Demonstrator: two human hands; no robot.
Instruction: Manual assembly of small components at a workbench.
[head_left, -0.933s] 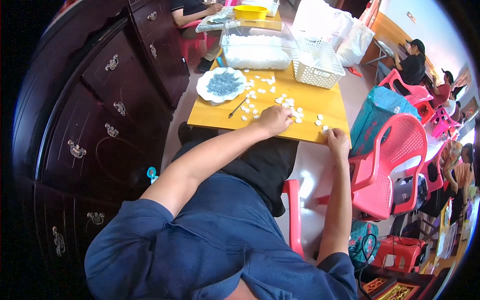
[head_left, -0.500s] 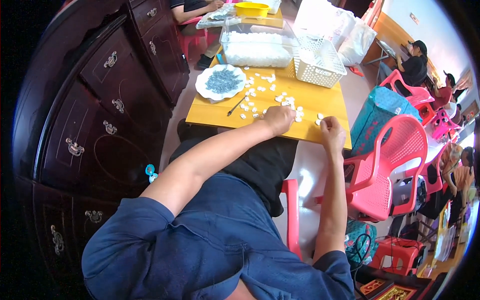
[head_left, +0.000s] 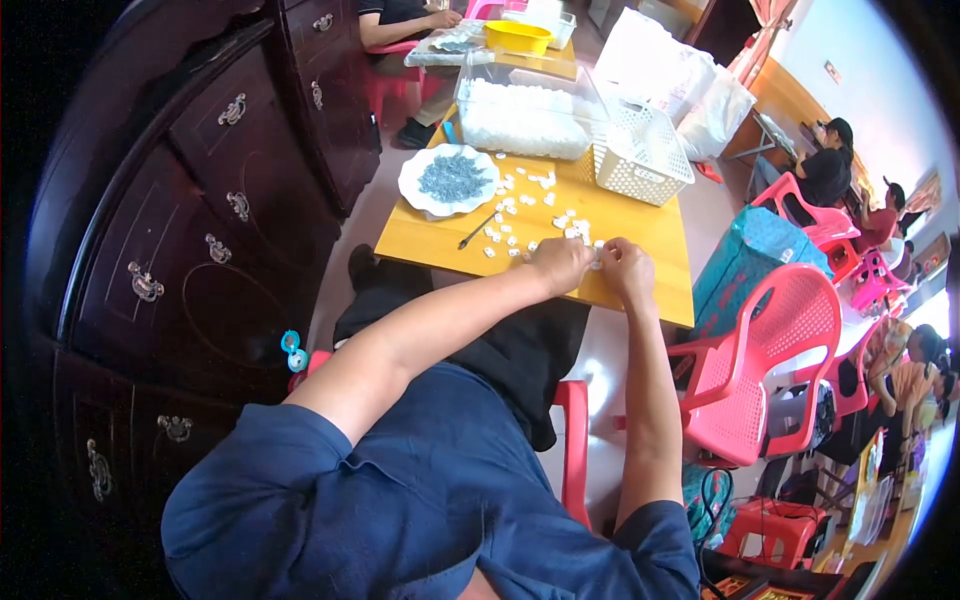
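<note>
tbl (head_left: pixel 668 248) open rt of R hand (head_left: pixel 630 270), bin (head_left: pixel 520 140), bskt (head_left: pixel 640 183) blk far end

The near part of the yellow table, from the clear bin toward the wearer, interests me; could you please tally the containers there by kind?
White scalloped plate: 1
Clear plastic bin: 1
White perforated basket: 1
Total: 3 containers

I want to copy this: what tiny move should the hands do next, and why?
Maybe the right hand should ease in to meet the left hand: they are close together over the yellow table, beside small white pieces.
</note>
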